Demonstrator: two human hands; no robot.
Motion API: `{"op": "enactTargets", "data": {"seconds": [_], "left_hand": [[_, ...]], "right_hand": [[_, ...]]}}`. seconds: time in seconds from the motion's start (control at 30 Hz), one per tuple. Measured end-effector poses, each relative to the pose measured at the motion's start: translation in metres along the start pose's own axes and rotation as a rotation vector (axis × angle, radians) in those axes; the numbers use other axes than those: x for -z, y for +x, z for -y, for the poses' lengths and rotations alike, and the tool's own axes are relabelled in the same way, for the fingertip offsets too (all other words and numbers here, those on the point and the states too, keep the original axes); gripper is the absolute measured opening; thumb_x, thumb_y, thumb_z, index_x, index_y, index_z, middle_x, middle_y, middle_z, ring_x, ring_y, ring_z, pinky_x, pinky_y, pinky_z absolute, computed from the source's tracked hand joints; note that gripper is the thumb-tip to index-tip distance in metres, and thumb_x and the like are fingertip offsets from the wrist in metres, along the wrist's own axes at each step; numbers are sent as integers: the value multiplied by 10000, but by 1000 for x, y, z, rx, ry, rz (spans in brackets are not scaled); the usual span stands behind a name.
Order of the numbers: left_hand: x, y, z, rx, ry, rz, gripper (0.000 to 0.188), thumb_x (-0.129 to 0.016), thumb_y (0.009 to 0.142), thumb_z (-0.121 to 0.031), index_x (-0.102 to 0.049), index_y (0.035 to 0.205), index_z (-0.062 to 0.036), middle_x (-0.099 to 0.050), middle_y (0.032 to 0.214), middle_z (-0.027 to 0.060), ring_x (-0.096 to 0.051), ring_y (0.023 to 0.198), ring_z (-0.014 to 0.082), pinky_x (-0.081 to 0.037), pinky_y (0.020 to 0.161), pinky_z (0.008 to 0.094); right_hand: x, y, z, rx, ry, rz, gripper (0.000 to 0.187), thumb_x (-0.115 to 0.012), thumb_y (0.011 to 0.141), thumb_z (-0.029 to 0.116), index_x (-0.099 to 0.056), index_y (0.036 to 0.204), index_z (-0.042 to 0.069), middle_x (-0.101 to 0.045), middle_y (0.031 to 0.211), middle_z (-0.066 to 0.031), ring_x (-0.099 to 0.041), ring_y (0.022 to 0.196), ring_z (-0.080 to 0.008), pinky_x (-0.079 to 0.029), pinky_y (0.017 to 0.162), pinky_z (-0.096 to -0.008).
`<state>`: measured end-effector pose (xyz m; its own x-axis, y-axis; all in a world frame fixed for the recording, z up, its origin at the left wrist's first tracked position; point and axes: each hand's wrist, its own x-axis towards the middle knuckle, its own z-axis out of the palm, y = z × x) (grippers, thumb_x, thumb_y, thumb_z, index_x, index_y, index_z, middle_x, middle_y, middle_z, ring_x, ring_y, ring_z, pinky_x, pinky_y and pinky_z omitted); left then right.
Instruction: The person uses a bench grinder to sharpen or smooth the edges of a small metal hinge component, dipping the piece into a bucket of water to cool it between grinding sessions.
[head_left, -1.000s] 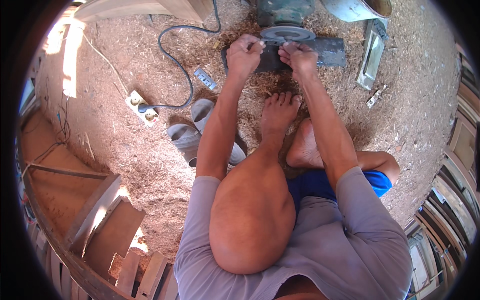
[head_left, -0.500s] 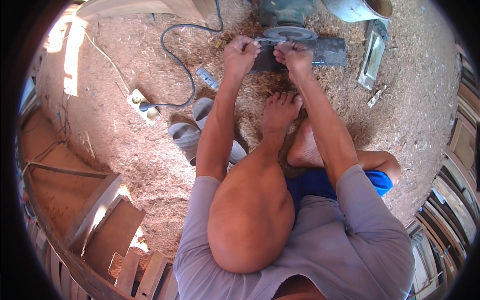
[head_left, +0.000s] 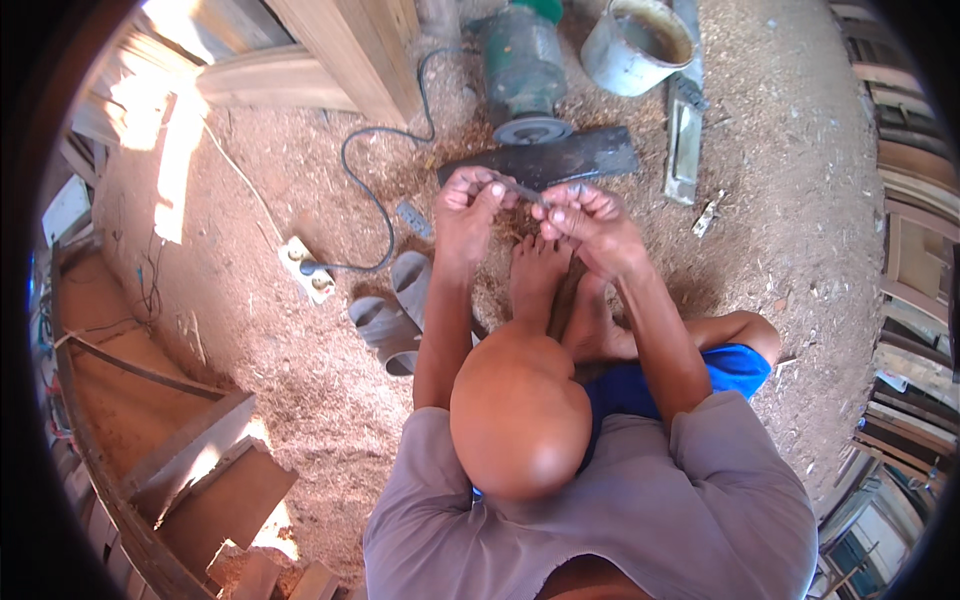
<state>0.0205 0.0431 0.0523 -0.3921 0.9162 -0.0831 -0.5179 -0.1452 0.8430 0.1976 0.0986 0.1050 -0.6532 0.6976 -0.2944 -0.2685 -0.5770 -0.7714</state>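
My left hand [head_left: 468, 218] and my right hand [head_left: 600, 230] are both closed on a thin, dark, narrow strip of metal [head_left: 522, 190], one at each end. Its exact kind cannot be made out. The strip is held above my bare foot [head_left: 540, 265], on the near side of a dark flat board [head_left: 590, 155]. Just beyond my hands stands a green bench grinder [head_left: 522, 65], its grey grinding disc [head_left: 532, 130] facing me over the board. The strip is apart from the disc.
A white bucket [head_left: 610, 75] with murky contents stands right of the grinder, beside a long narrow block [head_left: 683, 150]. To the left lie a plugged-in socket strip [head_left: 305, 268], a dark cable [head_left: 344, 160], a small grey block [head_left: 412, 218] and slippers [head_left: 385, 325]. Wood pieces line both sides.
Both hands have drawn back from the grinding disc toward me, bringing the metal strip with them. The view has tilted up, showing more of the grinder and bucket.
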Motion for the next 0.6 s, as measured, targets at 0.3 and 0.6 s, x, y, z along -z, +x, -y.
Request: {"op": "enactTargets", "data": {"seconds": [0.3, 0.6], "left_hand": [[-76, -14, -49, -86, -161, 248, 128, -595, 900, -53, -554, 1015, -16, -658, 929, 123, -640, 803, 174, -536, 733, 308], [-107, -31, -41, -49, -37, 306, 143, -620, 907, -146, -570, 959, -23, -649, 892, 89, -615, 791, 115, -508, 714, 252]], "right_hand": [[-36, -59, 53, 252, -17, 112, 222, -626, 882, 61, -623, 1085, -29, -683, 932, -132, -650, 832, -149, -537, 739, -272], [-44, -89, 67, 312, 18, 0, 209, -572, 931, 116, -634, 1064, -33, -686, 904, -101, -615, 763, -93, -508, 717, -234]]}}
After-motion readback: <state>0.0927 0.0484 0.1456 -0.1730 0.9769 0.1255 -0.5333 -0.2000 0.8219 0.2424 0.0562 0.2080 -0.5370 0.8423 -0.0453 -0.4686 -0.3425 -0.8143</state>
